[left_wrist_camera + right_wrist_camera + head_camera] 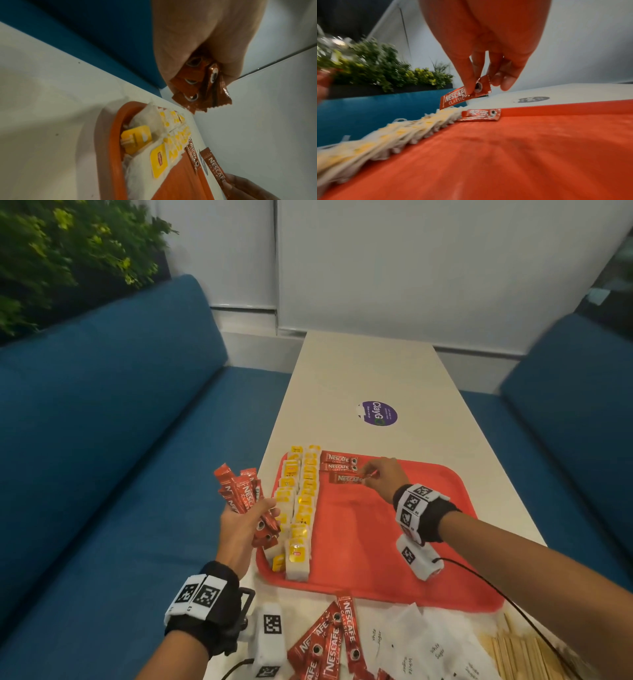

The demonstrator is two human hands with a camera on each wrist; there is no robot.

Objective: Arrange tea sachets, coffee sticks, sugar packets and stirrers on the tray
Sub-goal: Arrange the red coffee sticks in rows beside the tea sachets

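A red tray [394, 556] lies on the white table. Two rows of tea sachets [299, 501] with yellow tags run along its left side. Two red coffee sticks [339, 462] lie side by side at the tray's far left. My right hand [380, 477] pinches a third coffee stick [349, 478] by its end, just above the tray beside those two; the right wrist view shows the same coffee stick [462, 96] tilted in the air. Left of the tray, my left hand [246, 522] grips a bunch of coffee sticks [245, 494].
More coffee sticks [329, 642], white sugar packets [428, 648] and wooden stirrers [520, 652] lie on the table in front of the tray. A purple round sticker [379, 413] sits farther along the table. Blue sofas [102, 440] flank the table on both sides.
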